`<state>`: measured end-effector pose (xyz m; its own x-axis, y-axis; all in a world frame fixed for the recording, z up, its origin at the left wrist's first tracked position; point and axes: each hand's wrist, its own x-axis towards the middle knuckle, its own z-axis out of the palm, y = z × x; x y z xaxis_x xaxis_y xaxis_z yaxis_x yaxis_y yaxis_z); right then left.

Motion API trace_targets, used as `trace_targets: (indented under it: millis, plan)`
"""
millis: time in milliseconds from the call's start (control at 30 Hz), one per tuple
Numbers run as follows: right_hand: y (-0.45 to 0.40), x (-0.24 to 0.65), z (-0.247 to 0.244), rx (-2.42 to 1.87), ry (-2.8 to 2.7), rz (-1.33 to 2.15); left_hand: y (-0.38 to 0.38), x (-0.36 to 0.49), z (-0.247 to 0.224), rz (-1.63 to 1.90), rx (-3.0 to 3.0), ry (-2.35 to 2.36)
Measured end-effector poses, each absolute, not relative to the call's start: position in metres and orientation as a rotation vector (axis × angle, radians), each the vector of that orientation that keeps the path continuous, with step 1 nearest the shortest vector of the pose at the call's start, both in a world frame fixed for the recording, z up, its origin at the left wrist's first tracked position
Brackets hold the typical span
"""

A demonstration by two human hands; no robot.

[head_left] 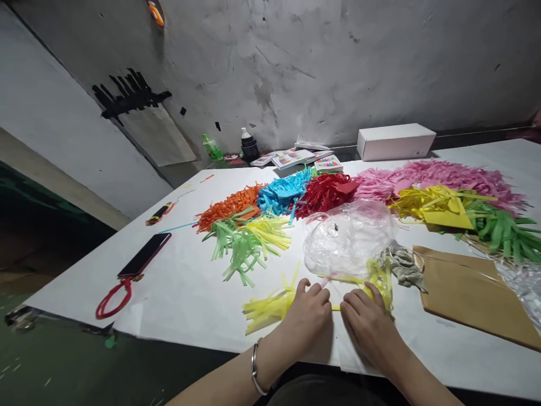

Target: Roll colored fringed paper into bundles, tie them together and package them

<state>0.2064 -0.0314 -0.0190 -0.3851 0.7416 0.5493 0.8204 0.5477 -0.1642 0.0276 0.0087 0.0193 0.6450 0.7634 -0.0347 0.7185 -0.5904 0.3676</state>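
Both my hands are low over the white-covered table (pixel 177 304) near its front edge. My left hand (pixel 309 316) is closed on yellow fringed paper (pixel 266 309), whose strips fan out to its left. My right hand (pixel 369 324) is closed on the yellow paper too, with cut loops (pixel 380 279) showing above its fingers. A thin yellow band spans the small gap between the hands. Just beyond them is a crumpled clear plastic bag (pixel 349 237). Green fringed paper (pixel 243 248) and pale yellow fringed paper (pixel 270 230) rest to the upper left.
Orange (pixel 232 206), blue (pixel 283 192), red (pixel 327 193) and pink (pixel 456 177) fringe piles line the back. A phone (pixel 146 255) lies left. At right are gloves (pixel 404 264), brown cardboard (pixel 473 293) and yellow fringe (pixel 439 206). A white box (pixel 395 142) stands by the wall.
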Motion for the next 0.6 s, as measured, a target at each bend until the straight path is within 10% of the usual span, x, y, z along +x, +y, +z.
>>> trace_targets:
  millis: [600]
  plan:
    - [-0.022, 0.209, 0.042, -0.89, -1.893, 0.075, 0.013, 0.031, 0.051, 0.686, 1.191, 0.912]
